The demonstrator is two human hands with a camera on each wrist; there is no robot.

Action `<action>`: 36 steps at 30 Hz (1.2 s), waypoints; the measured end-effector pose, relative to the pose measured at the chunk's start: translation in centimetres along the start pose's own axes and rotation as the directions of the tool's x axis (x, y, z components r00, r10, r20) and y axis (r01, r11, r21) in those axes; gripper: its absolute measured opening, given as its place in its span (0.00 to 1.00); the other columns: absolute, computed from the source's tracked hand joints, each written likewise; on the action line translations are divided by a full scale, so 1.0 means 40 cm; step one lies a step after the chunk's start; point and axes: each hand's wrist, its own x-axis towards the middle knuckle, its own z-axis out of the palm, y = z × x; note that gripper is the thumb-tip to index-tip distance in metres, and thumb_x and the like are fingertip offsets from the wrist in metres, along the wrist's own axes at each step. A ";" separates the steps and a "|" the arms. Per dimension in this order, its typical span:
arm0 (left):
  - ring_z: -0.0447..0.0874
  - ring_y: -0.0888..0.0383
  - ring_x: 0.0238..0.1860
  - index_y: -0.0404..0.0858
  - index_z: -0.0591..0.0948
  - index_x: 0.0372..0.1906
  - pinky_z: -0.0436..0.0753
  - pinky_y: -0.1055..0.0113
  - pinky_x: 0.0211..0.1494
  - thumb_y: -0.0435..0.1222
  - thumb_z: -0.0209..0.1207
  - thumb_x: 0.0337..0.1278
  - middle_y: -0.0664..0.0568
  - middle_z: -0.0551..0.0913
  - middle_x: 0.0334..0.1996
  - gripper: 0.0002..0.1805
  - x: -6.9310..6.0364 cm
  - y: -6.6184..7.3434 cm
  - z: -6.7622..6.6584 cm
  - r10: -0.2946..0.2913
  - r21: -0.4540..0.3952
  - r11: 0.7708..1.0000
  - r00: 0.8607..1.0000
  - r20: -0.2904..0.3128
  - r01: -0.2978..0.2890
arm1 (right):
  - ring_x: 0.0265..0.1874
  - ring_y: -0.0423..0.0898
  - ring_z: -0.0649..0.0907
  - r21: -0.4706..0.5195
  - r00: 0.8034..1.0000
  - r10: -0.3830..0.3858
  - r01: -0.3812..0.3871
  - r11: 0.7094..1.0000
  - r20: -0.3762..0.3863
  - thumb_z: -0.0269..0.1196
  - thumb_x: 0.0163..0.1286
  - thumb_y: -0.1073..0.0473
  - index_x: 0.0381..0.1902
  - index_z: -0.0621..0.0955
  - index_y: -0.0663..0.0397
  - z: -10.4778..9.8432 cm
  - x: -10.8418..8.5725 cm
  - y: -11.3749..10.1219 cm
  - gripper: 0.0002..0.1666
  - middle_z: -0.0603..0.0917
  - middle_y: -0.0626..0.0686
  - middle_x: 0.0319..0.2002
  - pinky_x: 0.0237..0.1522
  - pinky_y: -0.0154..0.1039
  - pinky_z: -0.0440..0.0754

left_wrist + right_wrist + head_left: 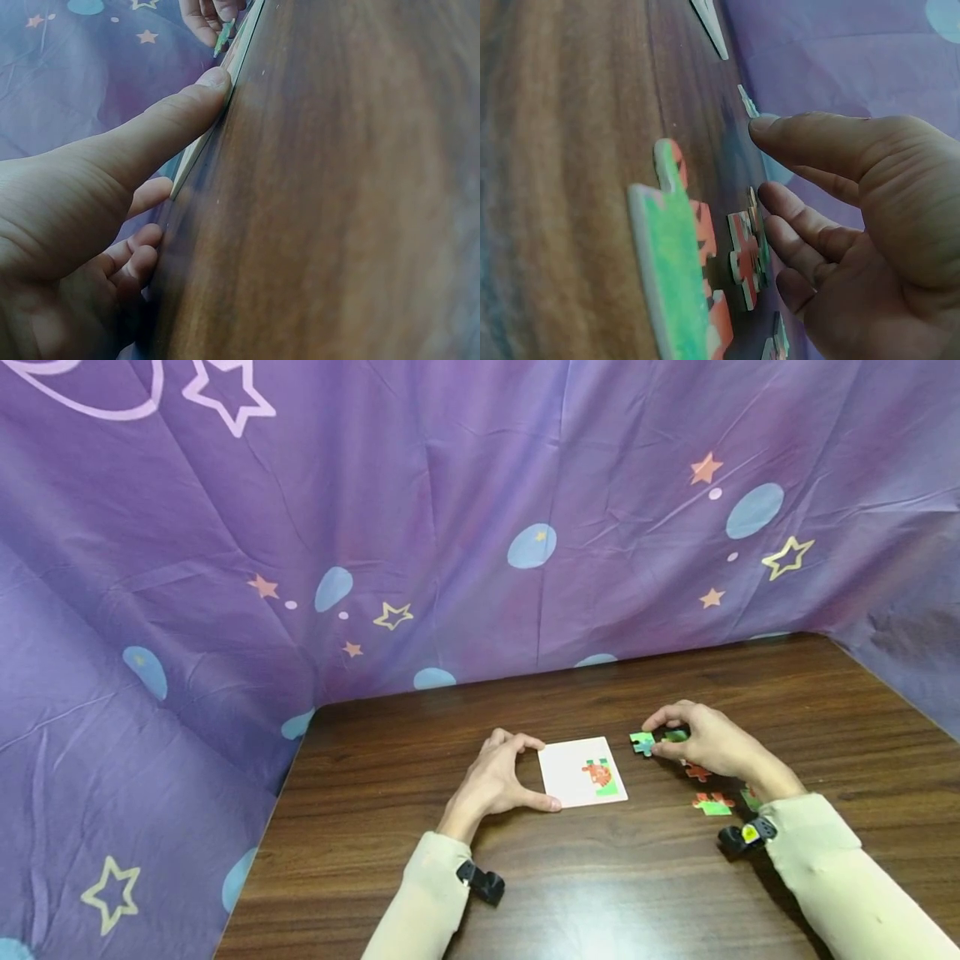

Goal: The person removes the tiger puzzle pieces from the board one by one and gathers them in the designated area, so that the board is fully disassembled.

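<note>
A white square puzzle board (564, 774) lies flat on the table, with an orange and green piece (601, 776) set at its right side. My left hand (495, 778) holds the board's left edge, thumb at the near corner and index finger at the far one. To the right of the board, my right hand (708, 742) pinches a green and blue puzzle piece (642, 742) between thumb and index finger. In the right wrist view that piece (748, 102) shows thin and edge-on at the thumb tip. Whether it touches the table, I cannot tell.
Several loose puzzle pieces lie under and beside my right hand: an orange one (697, 772), a green and orange one (712, 805) and another (751, 798) by the wrist. A purple curtain (450, 527) with stars hangs along the back of the brown wooden table (360, 827).
</note>
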 end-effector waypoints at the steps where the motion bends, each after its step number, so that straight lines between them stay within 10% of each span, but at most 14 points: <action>1: 0.75 0.53 0.66 0.57 0.81 0.74 0.83 0.51 0.65 0.61 0.90 0.36 0.52 0.77 0.64 0.53 0.000 0.000 0.000 0.001 0.002 1.000 1.000 0.001 -0.001 | 0.60 0.63 0.85 -0.001 1.000 -0.002 0.002 1.000 -0.001 0.81 0.69 0.54 0.53 0.91 0.46 0.001 0.000 0.001 0.16 0.89 0.59 0.59 0.62 0.63 0.80; 36: 0.75 0.54 0.65 0.57 0.82 0.73 0.83 0.51 0.65 0.61 0.90 0.36 0.53 0.77 0.63 0.53 0.002 0.000 -0.003 0.016 0.007 1.000 1.000 -0.004 -0.016 | 0.53 0.56 0.84 -0.038 0.999 -0.048 0.049 0.998 0.020 0.84 0.66 0.57 0.52 0.92 0.50 0.010 0.002 0.007 0.18 0.86 0.58 0.55 0.55 0.54 0.80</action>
